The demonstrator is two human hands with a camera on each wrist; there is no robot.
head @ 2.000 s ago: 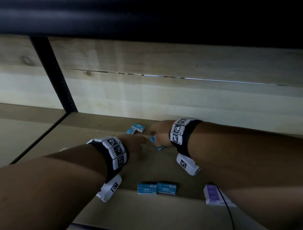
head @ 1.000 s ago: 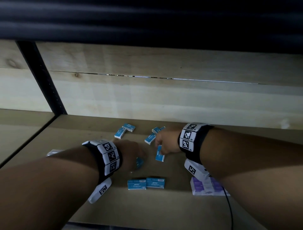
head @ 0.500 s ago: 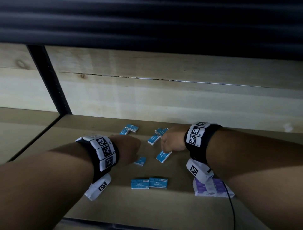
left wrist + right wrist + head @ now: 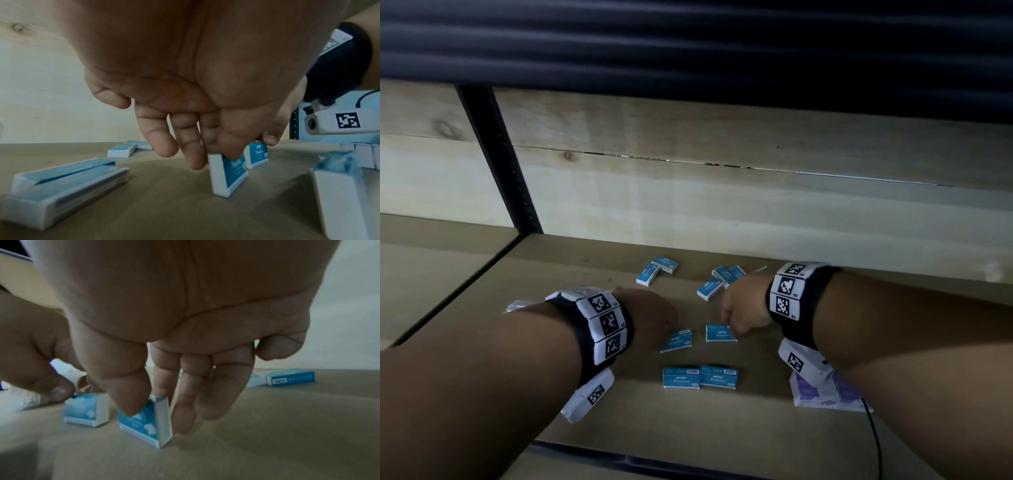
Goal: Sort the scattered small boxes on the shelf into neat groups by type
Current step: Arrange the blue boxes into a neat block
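Blue and white small boxes with the word "Staples" lie scattered on the brown shelf board (image 4: 592, 442). From the head view, take the neat pair of boxes (image 4: 700, 377) at the front edge as landmark: they lie side by side, touching. Just behind this pair, your left hand (image 4: 650, 317) holds a tilted box (image 4: 677, 341), and your right hand (image 4: 744, 306) holds another box (image 4: 720, 333) beside it; the two are apart. Further behind the pair lie two boxes (image 4: 657, 270) in an L shape and a cluster of three boxes (image 4: 720, 279). To the right of the pair is a white and purple pack (image 4: 825, 390), partly hidden under your right wrist. Pale wood planks (image 4: 722, 198) close the back, and a black metal post (image 4: 500, 161) stands at the left.

From the left wrist view, your left hand (image 4: 195, 113) pinches the tilted box (image 4: 230, 175) at its top edge between thumb and fingers; the box stands on one edge on the board. The other box (image 4: 258, 154) stands just behind it.

From the right wrist view, your right hand (image 4: 174, 353) grips its box (image 4: 148, 423) between thumb and fingers; it is tilted on one edge. The left hand's box (image 4: 86, 408) is near it.
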